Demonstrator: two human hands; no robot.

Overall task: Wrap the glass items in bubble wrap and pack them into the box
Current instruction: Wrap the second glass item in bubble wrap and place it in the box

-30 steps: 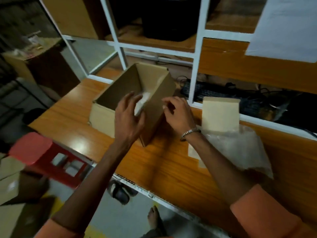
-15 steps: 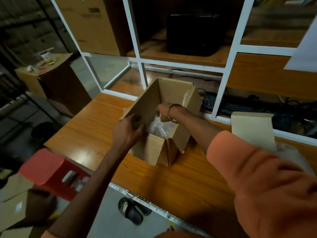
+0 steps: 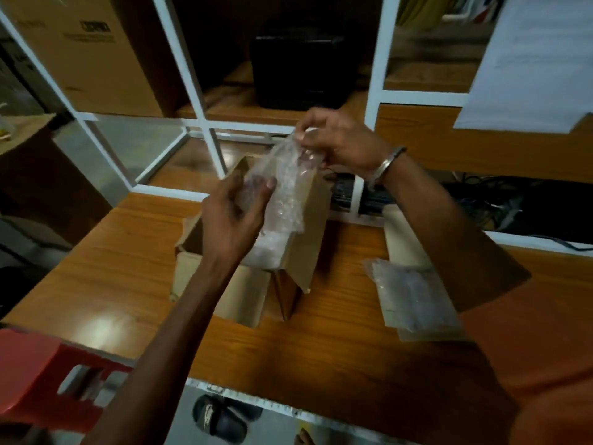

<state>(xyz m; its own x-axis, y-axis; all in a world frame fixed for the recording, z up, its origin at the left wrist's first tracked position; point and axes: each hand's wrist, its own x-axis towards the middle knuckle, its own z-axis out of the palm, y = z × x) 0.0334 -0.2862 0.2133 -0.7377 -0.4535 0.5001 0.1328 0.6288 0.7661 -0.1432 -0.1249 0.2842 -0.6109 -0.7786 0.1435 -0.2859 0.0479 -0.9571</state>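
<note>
An open cardboard box point(image 3: 305, 252) stands on the wooden table point(image 3: 337, 348). Above its opening I hold a bubble-wrapped bundle point(image 3: 284, 187), blurred, with something clear inside. My left hand point(image 3: 231, 216) grips its lower left side, thumb on the front. The fingertips of my right hand point(image 3: 340, 139) pinch the wrap's top edge. More bubble wrap point(image 3: 269, 252) shows inside the box beneath the bundle.
A folded sheet of bubble wrap point(image 3: 410, 297) lies on flat cardboard pieces point(image 3: 404, 239) to the right of the box. A white-framed shelf point(image 3: 205, 101) rises behind the table. A red stool point(image 3: 41, 370) and a sandal point(image 3: 221, 419) are on the floor below.
My right hand was inside the box half a second ago; it has come out and up. Both hands now hold the wrapped bundle above the box. My left hand has left the box wall.
</note>
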